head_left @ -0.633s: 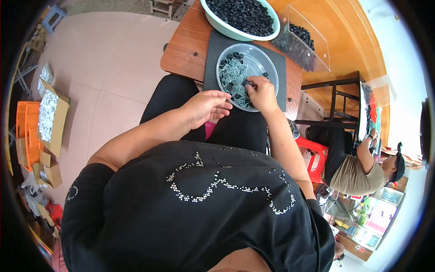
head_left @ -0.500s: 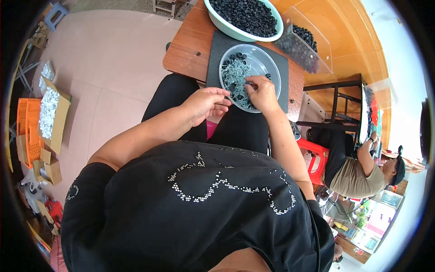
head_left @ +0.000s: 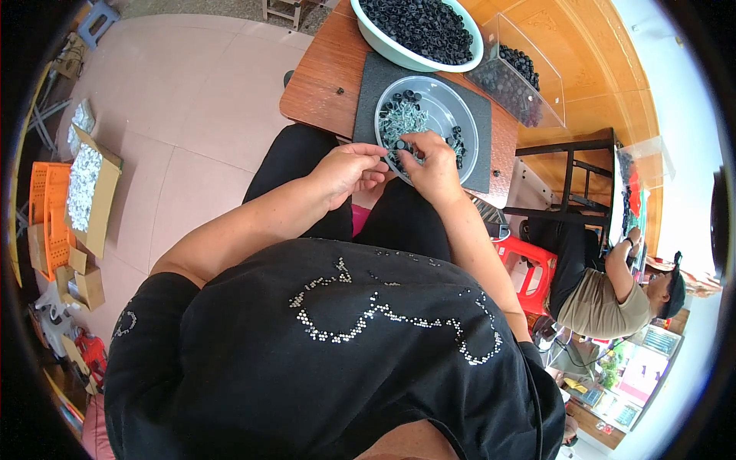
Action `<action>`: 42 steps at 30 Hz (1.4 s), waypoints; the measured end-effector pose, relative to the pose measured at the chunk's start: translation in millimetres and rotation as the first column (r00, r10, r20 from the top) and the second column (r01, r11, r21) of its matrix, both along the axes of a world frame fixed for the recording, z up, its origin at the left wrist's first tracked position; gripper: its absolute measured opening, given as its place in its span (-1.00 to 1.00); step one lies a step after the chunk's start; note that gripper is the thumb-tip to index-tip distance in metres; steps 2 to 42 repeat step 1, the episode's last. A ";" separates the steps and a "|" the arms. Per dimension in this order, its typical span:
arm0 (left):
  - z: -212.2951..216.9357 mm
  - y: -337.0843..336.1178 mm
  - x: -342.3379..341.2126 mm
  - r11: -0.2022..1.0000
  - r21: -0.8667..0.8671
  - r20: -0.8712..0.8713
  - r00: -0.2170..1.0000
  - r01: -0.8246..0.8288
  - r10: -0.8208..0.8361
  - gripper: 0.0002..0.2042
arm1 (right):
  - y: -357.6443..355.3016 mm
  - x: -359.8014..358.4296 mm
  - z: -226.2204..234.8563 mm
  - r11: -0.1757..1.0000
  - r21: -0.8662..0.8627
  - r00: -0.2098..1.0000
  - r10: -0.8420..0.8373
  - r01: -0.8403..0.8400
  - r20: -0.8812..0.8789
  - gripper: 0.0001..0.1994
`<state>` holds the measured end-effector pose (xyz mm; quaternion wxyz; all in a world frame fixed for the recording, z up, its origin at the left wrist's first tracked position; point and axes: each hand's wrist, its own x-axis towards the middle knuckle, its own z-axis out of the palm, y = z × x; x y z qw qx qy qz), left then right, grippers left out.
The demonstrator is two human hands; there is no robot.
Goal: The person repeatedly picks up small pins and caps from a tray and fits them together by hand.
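A clear round bowl (head_left: 447, 103) sits on a dark mat, holding a heap of silvery screws (head_left: 400, 121) and several small black caps (head_left: 410, 96). Over its near side, my right hand (head_left: 434, 165) pinches a small round black cap (head_left: 402, 144) between thumb and forefinger. My left hand (head_left: 349, 175) is beside the bowl's near-left rim, its thumb and forefinger brought together and the other fingers curled. Whatever those left fingertips hold, if anything, is too small to make out. The two hands' fingertips are close but apart.
A pale green basin (head_left: 418, 63) full of black parts stands behind the bowl, beside a clear box (head_left: 529, 100) of black parts. One loose cap lies on the wooden table (head_left: 322, 77). At the right, another person (head_left: 606, 299) sits working. Boxes and orange crates (head_left: 54, 222) stand left.
My right hand has moved left from inside the bowl toward my left hand, and a black cap now shows in its fingers. The left hand's fingers have drawn closer together.
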<state>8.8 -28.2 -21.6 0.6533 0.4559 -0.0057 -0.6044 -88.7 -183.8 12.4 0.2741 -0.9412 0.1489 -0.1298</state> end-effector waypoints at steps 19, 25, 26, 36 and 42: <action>-1.1 0.4 -0.2 1.000 -0.005 -0.007 1.000 0.003 -0.003 -0.78 | 0.5 -0.3 0.0 1.000 0.000 1.000 0.000 0.000 0.000 -0.79; -1.1 0.4 -0.2 1.000 -0.005 -0.007 1.000 0.003 -0.003 -0.78 | 0.5 -0.3 0.0 1.000 0.000 1.000 0.000 0.000 0.000 -0.79; -1.1 0.4 -0.2 1.000 -0.005 -0.007 1.000 0.003 -0.003 -0.78 | 0.5 -0.3 0.0 1.000 0.000 1.000 0.000 0.000 0.000 -0.79; -1.1 0.4 -0.2 1.000 -0.005 -0.007 1.000 0.003 -0.003 -0.78 | 0.5 -0.3 0.0 1.000 0.000 1.000 0.000 0.000 0.000 -0.79; -1.1 0.4 -0.2 1.000 -0.005 -0.007 1.000 0.003 -0.003 -0.78 | 0.5 -0.3 0.0 1.000 0.000 1.000 0.000 0.000 0.000 -0.79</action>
